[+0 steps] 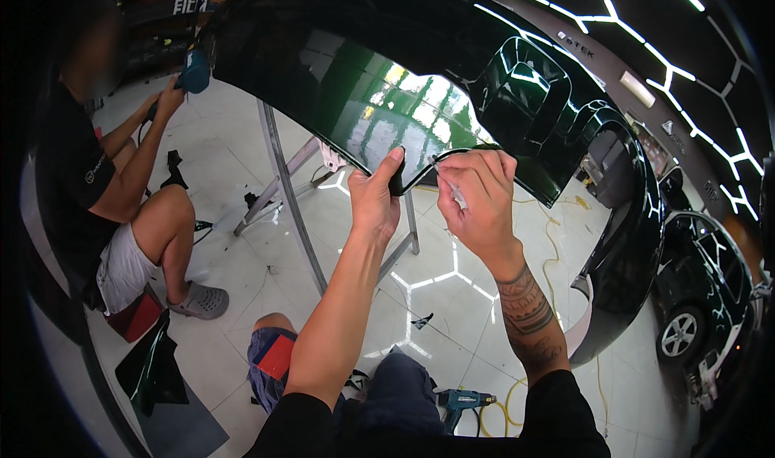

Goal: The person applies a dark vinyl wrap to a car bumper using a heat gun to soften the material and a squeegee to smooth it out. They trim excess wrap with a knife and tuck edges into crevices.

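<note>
A glossy dark green car bumper [355, 87] spans the upper middle, with bright reflections on its surface. My left hand [375, 196] grips its near edge beside a notch, thumb on top and the other fingers mostly hidden beneath. Just to the right, my right hand [478, 200] is closed around a slim, pale, pen-like tool [458, 195]. The tool's tip points up and left to the curved rim of the notch. I cannot make out whether a blade sits at that tip.
Metal stand legs [278, 167] stand under the bumper. A co-worker [89, 159] sits at left, holding a teal heat gun [194, 71]. Another teal heat gun [462, 403] and a yellow cord [508, 409] lie on the floor. Dark film [153, 373] lies lower left; a car [702, 296] is at right.
</note>
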Demonstrator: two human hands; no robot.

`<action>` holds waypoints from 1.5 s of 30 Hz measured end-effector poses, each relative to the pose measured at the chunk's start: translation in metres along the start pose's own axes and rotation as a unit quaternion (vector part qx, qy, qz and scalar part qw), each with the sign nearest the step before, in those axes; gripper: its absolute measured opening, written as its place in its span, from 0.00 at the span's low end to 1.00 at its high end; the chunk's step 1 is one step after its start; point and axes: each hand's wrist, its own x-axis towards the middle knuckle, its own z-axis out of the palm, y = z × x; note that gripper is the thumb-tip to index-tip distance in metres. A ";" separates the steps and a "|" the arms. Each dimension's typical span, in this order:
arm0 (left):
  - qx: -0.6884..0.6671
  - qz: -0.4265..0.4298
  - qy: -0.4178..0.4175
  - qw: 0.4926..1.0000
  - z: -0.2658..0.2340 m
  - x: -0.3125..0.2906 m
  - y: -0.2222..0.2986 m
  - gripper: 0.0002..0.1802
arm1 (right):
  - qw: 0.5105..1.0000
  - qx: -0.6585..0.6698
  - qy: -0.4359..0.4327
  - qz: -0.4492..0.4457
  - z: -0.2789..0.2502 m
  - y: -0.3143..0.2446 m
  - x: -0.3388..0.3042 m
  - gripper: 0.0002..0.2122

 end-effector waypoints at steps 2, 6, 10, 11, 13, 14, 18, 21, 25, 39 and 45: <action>0.018 -0.017 -0.023 0.999 -0.003 -0.002 -0.001 0.17 | 1.000 -0.006 -0.004 -0.002 0.000 0.000 0.001 0.10; 0.026 -0.019 -0.035 0.999 -0.004 -0.002 0.002 0.14 | 1.000 -0.008 -0.015 -0.003 0.005 0.000 0.001 0.09; 0.036 -0.014 -0.025 0.999 -0.002 -0.002 0.006 0.14 | 0.999 0.008 -0.031 0.010 0.004 -0.003 0.005 0.12; 0.034 -0.036 -0.024 0.998 -0.003 -0.002 0.006 0.14 | 1.000 0.007 -0.029 0.009 0.003 -0.003 0.006 0.11; 0.027 -0.071 -0.006 0.997 -0.002 -0.002 0.009 0.15 | 1.000 0.005 -0.026 0.011 0.001 -0.001 0.004 0.10; 0.024 -0.090 0.005 0.996 0.000 -0.003 0.010 0.16 | 1.000 0.007 -0.026 0.008 0.001 0.000 0.003 0.10; 0.057 -0.034 -0.006 0.998 0.000 0.003 0.004 0.17 | 1.000 0.010 -0.029 -0.002 -0.001 0.005 -0.001 0.09; 0.093 -0.027 -0.006 0.995 0.000 0.001 0.009 0.18 | 0.999 0.009 -0.041 0.002 -0.003 0.003 -0.003 0.11; 0.109 -0.036 -0.012 0.993 0.001 0.000 0.011 0.17 | 0.999 0.003 -0.045 0.005 -0.001 0.002 0.001 0.11; -0.006 -0.049 -0.055 0.997 -0.014 0.002 -0.001 0.07 | 0.998 -0.003 -0.056 -0.014 0.008 0.005 0.001 0.09; -0.016 -0.056 -0.037 0.998 -0.008 0.000 0.001 0.10 | 0.998 0.000 -0.056 -0.018 0.010 0.005 0.000 0.09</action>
